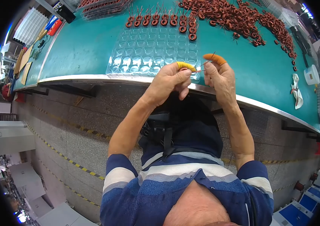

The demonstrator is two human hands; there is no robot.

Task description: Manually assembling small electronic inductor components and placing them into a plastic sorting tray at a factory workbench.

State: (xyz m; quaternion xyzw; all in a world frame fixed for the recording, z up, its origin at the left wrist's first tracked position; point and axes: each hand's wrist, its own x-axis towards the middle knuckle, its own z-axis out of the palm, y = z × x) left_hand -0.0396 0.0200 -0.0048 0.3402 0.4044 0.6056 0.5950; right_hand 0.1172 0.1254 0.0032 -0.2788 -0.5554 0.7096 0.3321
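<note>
My left hand [167, 83], with a yellow finger cot [185, 66] on one finger, is closed in a pinch on a small copper-wound ring coil [183, 69], mostly hidden by the fingers. My right hand [223, 79], wearing an orange finger cot [215, 58], pinches the coil's thin wire lead [201, 70] between thumb and finger. Both hands are above the bench's front edge. Just beyond the left hand lies a clear plastic tray [137, 56] with round pockets; copper coils [164, 20] with upright leads fill its far rows and part of its right side.
A large heap of loose coils [228, 17] spreads over the far right of the green bench [81, 45]. Stacked filled trays [105, 9] stand at the far left. To the right are a white tub [311, 75] and a white cloth [297, 92]. The metal bench edge [250, 101] runs before me.
</note>
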